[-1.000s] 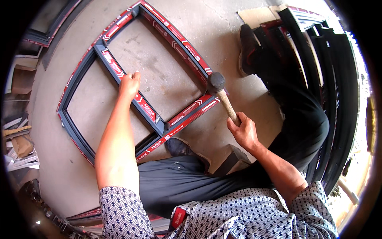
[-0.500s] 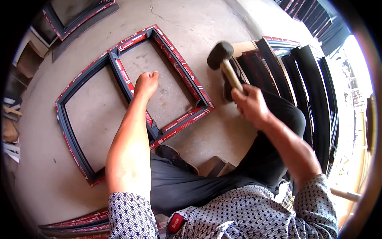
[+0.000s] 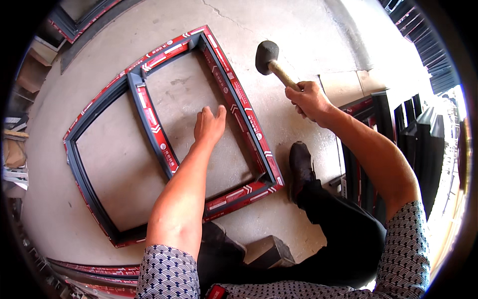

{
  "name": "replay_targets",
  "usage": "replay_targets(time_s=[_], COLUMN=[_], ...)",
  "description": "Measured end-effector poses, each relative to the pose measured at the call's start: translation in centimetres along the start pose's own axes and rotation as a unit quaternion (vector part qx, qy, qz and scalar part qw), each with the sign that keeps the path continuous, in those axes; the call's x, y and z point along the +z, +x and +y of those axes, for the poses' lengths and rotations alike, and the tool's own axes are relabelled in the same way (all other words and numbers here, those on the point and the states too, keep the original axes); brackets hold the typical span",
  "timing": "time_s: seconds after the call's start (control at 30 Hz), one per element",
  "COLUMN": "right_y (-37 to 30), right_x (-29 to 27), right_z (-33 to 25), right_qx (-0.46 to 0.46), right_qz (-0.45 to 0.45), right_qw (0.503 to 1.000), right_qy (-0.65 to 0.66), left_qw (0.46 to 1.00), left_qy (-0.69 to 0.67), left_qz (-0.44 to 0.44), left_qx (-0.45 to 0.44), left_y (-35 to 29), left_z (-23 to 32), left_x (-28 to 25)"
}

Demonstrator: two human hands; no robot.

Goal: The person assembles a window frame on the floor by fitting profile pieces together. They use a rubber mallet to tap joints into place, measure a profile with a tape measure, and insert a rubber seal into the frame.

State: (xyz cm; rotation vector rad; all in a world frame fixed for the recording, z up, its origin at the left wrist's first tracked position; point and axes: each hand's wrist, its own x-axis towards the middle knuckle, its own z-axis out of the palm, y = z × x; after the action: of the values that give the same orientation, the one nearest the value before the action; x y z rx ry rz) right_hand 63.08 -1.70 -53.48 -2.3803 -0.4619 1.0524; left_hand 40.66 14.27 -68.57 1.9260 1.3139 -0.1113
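Observation:
A black-headed mallet with a pale wooden handle is raised beside the window frame, and my right hand is wrapped round its handle. On the floor lies the dark grey window frame, covered in red protective film, with a curved left side. A middle bar splits it into two openings. Over the right-hand opening hovers my left hand, its fingertips apart and nothing visible in them. That hand sits between the middle bar and the frame's right side. My left forearm hides the bar's near end.
Dark profiles are stacked at the right, beside flat cardboard. My shoe rests right of the frame, with a dark block near my legs. Another frame lies far left; red-filmed profiles lie near left.
My left hand has moved right, away from the middle bar, and its fingers have spread. The mallet and right hand have shifted up and slightly left. My right leg has swung down, showing the shoe.

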Motion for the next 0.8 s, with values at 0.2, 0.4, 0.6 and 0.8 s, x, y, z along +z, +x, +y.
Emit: replay_targets(time_s=[0.2,0.4,0.6,0.8], right_y=[7.6,17.8,23.5,22.8], right_x=[-0.2,0.2,0.5,2.2], right_z=[1.3,5.9,10.1,10.7], right_qx=[0.025,-0.148,-0.26,-0.259], right_qz=[-0.029,0.147,0.149,0.119], right_qw=[0.999,0.953,0.919,0.915], right_qy=[-0.006,-0.219,-0.257,-0.285], left_qw=[0.996,0.992,0.993,0.993], left_qy=[-0.002,0.025,-0.004,0.017], left_qz=[0.075,0.116,0.094,0.108], left_qx=[-0.043,-0.038,-0.073,-0.051], left_y=[6.4,12.7,13.4,13.7], left_z=[6.6,8.9,10.2,9.5], left_x=[2.5,3.7,5.0,5.5])
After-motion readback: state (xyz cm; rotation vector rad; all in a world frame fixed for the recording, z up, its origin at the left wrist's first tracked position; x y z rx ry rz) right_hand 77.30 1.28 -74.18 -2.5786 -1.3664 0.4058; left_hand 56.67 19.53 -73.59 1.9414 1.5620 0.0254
